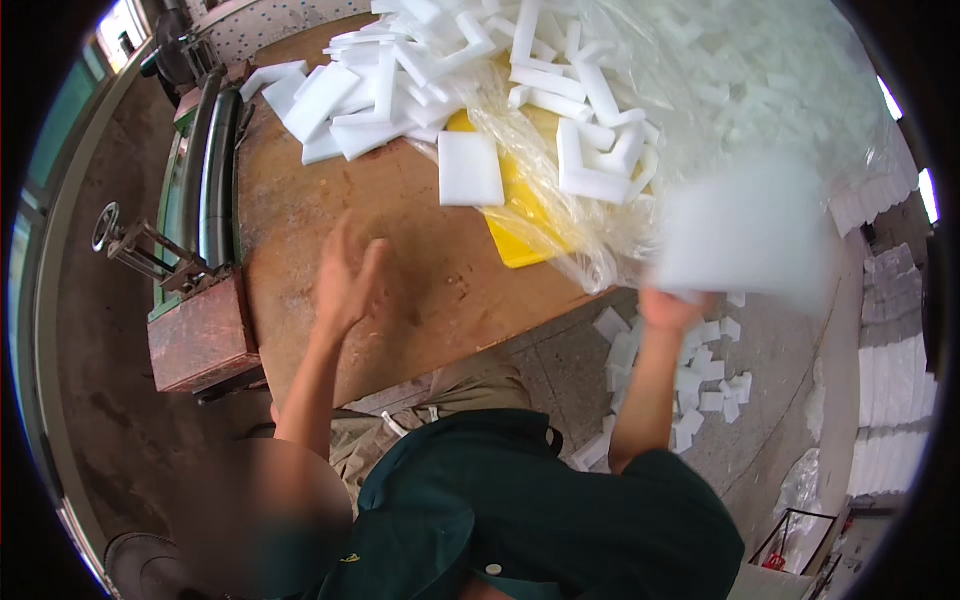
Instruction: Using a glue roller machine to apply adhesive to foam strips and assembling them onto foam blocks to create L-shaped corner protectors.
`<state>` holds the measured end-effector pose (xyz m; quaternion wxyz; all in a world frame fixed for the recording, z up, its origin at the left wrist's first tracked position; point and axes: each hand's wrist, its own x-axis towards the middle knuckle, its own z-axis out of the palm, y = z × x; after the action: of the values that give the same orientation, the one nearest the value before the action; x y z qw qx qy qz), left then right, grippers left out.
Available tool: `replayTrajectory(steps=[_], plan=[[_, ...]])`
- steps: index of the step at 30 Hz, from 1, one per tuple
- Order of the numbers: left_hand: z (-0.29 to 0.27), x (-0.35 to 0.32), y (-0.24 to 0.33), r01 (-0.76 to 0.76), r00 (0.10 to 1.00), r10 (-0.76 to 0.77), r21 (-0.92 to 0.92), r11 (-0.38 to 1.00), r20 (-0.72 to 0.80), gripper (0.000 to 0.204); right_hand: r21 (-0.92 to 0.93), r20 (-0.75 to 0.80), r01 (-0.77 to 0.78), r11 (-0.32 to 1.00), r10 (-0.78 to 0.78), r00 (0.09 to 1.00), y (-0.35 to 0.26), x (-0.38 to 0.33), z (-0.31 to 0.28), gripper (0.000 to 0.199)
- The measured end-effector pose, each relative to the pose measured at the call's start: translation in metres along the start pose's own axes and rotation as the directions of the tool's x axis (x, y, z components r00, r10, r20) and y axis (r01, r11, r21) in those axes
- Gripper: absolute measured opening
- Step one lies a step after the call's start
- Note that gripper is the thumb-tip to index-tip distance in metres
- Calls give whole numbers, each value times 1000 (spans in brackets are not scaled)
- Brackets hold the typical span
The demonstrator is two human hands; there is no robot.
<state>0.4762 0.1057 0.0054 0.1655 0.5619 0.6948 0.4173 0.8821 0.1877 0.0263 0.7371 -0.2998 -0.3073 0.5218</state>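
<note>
Right hand (pixel 672 308): raised at the table's right edge, fingers clenched on the lower edge of a white foam sheet (pixel 745 235) (motion-blurred, outline soft). The sheet stands up and out from the hand, toward the upper right, its broad face turned to the camera, in front of the clear plastic bag (pixel 760 90) of foam offcuts.

Left hand (pixel 345 280): open, fingers spread and released, holding nothing, above the bare brown tabletop (pixel 300 200); well apart from the sheet, so the right hand is the nearer.

Nearby: a small white foam rectangle (pixel 470 168) lying flat beside a yellow board (pixel 515 215); a heap of L-shaped foam pieces (pixel 590 150); foam scraps on the floor (pixel 700 375) below the right forearm; stacked foam (pixel 890 370) at the right.
</note>
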Motion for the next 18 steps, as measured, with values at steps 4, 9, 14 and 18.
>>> replayTrajectory(steps=[4, 9, 14, 18], plan=[[83, 56, 38, -199, 980, 199, 185, 962, 19, 78, -249, 333, 256, 934, -166, 928, -62, 19, -20, 60], [157, 97, 70, 22, 998, -50, 475, 880, 47, 93, -642, 758, 712, -283, -99, 644, 5, 45, 65, 73], [142, 91, 40, 25, 981, -89, 343, 939, 172, 95, -559, 704, 713, -423, 213, 678, 24, 91, 51, 75], [20, 33, -4, -141, 954, 1, 444, 885, 301, 94, -652, 748, 753, -91, 90, 658, 3, 67, 69, 70]])
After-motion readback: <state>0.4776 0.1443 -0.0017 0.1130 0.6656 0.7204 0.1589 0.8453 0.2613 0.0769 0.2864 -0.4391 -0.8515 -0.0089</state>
